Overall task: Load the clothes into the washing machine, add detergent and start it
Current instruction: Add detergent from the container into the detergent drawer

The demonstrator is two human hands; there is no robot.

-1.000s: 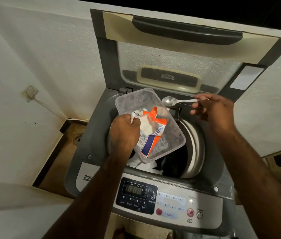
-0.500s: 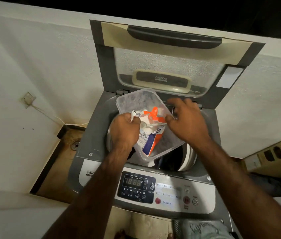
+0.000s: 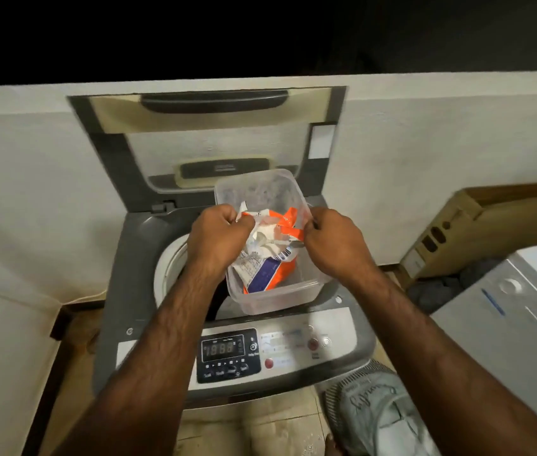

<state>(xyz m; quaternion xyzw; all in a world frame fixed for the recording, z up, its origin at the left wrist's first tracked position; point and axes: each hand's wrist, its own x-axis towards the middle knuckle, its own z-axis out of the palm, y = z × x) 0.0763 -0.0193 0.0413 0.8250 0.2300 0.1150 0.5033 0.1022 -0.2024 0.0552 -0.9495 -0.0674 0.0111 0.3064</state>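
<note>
I see my left hand (image 3: 219,236) and right hand (image 3: 333,240) both pinched shut on the crumpled orange, white and blue detergent packet (image 3: 268,258), inside a clear plastic tub (image 3: 280,296) over the open washing machine (image 3: 122,291). Its display (image 3: 222,348) reads 18:88; packet print is blurred.

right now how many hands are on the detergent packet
2. The left hand pinches the detergent packet at its torn top on the left; the right hand holds its top on the right. The packet sits in the clear plastic container.
</note>
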